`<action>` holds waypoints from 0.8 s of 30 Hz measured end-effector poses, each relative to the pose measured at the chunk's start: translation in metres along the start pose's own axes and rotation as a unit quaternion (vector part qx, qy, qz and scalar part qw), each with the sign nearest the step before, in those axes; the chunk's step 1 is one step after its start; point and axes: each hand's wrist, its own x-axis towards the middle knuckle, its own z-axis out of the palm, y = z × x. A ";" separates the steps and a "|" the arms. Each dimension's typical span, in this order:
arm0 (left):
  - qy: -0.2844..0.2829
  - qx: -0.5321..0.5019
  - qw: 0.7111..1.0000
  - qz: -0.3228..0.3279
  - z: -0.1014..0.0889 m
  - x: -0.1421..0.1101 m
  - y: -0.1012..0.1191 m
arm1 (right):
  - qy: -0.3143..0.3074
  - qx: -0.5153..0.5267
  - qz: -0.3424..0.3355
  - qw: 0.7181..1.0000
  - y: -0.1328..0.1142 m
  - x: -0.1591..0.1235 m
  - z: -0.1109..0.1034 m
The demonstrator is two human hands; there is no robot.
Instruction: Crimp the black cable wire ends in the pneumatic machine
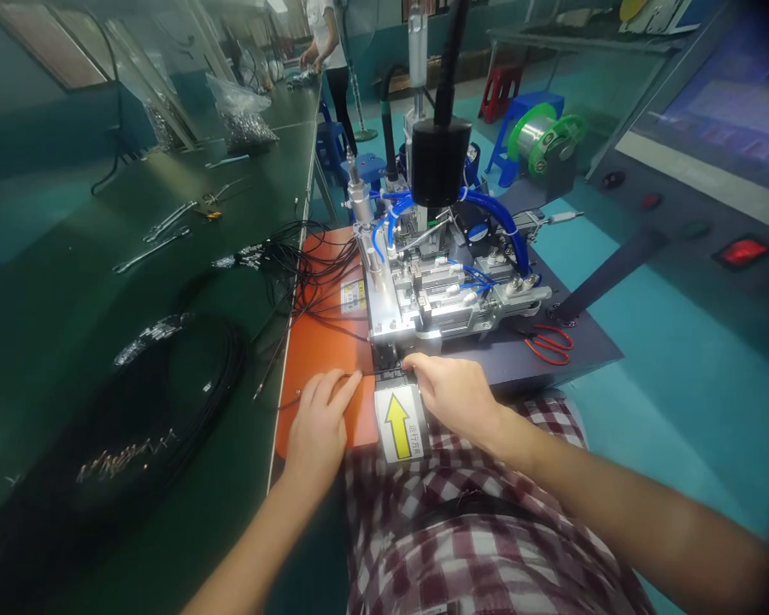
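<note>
A thin black cable (379, 372) runs across the front of a metal machine (416, 299) with blue air hoses. My left hand (320, 414) rests over the orange plate (301, 342), its fingers closed on the cable's left side. On the other side my right hand (452, 389) pinches the cable's right part at the machine's front opening; its fingertips partly hide that end. Just below the cable, a white label with a yellow arrow (397, 425) faces up between my hands. More black cables (311, 265) lie in a tangle on the plate's far part.
Coiled black cables (224, 376) lie on the green table (185, 461) at left. Farther back are tools (170, 220) and a bag of metal parts (240, 120). Red-handled pliers (551, 343) lie right of the machine, near a green wire spool (542, 141). A person (326, 43) stands behind.
</note>
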 end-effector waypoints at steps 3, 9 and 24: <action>0.010 0.000 1.000 0.002 0.000 0.001 0.000 | 0.053 0.140 0.052 0.987 0.017 -0.020 0.000; 0.017 -0.019 1.000 0.002 0.001 0.001 0.000 | 0.065 0.280 0.166 0.943 0.076 -0.083 0.029; 0.017 -0.121 0.992 0.029 0.007 0.072 -0.037 | -0.028 0.254 0.159 0.954 0.077 -0.111 0.049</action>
